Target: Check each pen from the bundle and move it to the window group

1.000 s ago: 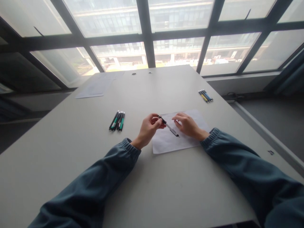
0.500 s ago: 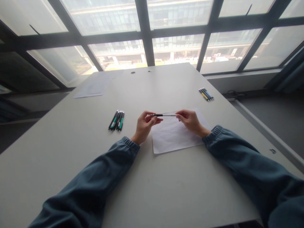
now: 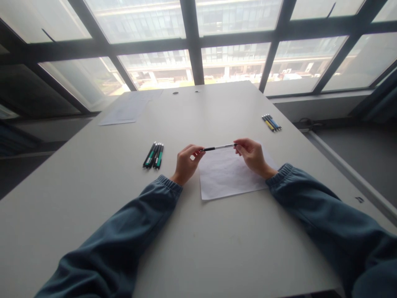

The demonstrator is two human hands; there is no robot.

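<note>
A slim pen (image 3: pixel 219 147) with a black end and a pale barrel is held level between both my hands, just above a white sheet of paper (image 3: pixel 231 178). My left hand (image 3: pixel 186 162) pinches its black left end. My right hand (image 3: pixel 253 155) pinches the right end. Both hands hover over the far edge of the sheet, fingers closed on the pen.
A bundle of black and green pens (image 3: pixel 154 155) lies left of my hands. Yellow and blue pens (image 3: pixel 271 122) lie at the far right of the grey table (image 3: pixel 198 231). Another sheet (image 3: pixel 124 111) rests at the far left corner. Large windows stand beyond.
The pen went from slanting in my left hand alone to lying level, gripped at both ends. My hands have since drawn a little apart, with more of the pen showing between them.
</note>
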